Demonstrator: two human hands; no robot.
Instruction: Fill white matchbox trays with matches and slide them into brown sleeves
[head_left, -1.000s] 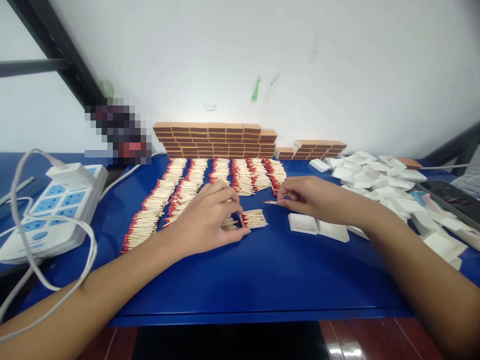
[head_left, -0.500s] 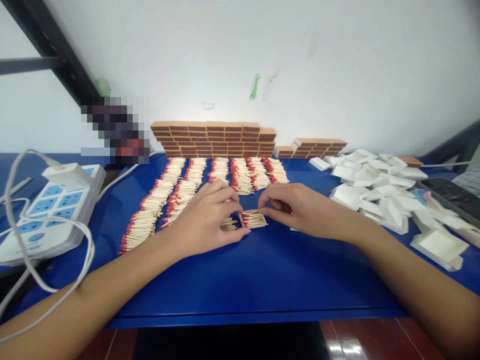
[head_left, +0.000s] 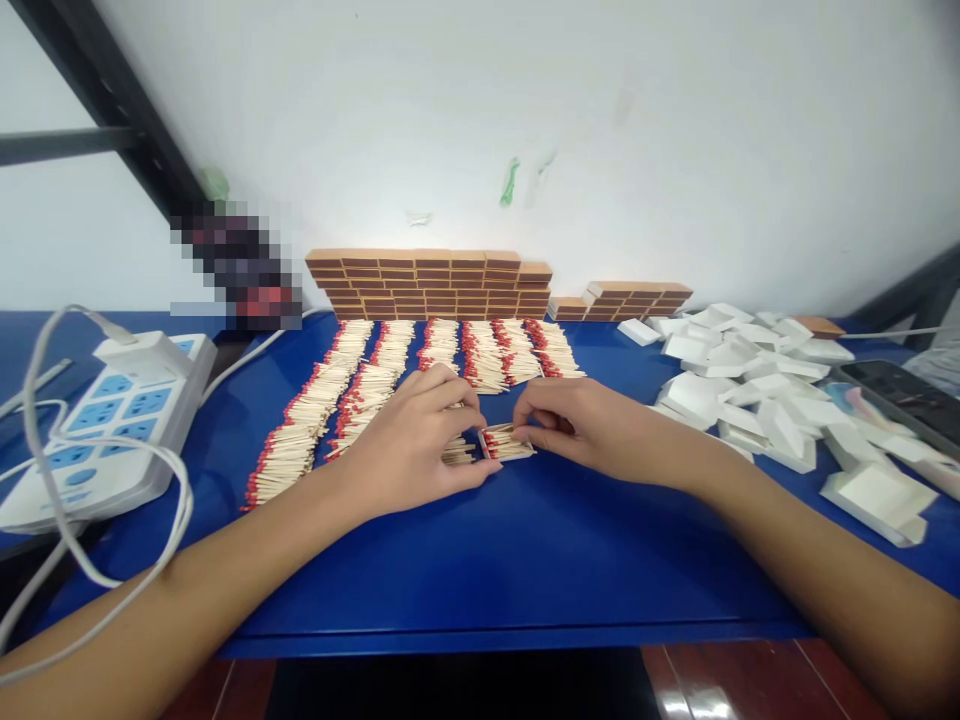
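A small white matchbox tray (head_left: 508,456) filled with red-headed matches (head_left: 504,438) lies on the blue table in front of me. My left hand (head_left: 424,430) grips the tray's left end between thumb and fingers. Over the tray's right side, my right hand (head_left: 574,425) has its fingertips pinched together, touching the matches; whether a match is between them is hidden. Rows of loose matches (head_left: 300,425) spread behind and beside my left hand, which covers part of one row.
Brown-sided matchboxes (head_left: 427,285) are stacked along the wall, with a smaller stack (head_left: 637,298) to the right. Empty white trays (head_left: 750,360) pile up at right beside a phone (head_left: 900,400). A white power strip (head_left: 112,420) with a looping cable (head_left: 180,490) sits at left, the cable crossing my left forearm.
My right hand has moved slightly left and down, its fingertips now lower over the matches in the tray. My left hand keeps its grip. The whole view has shifted a little.
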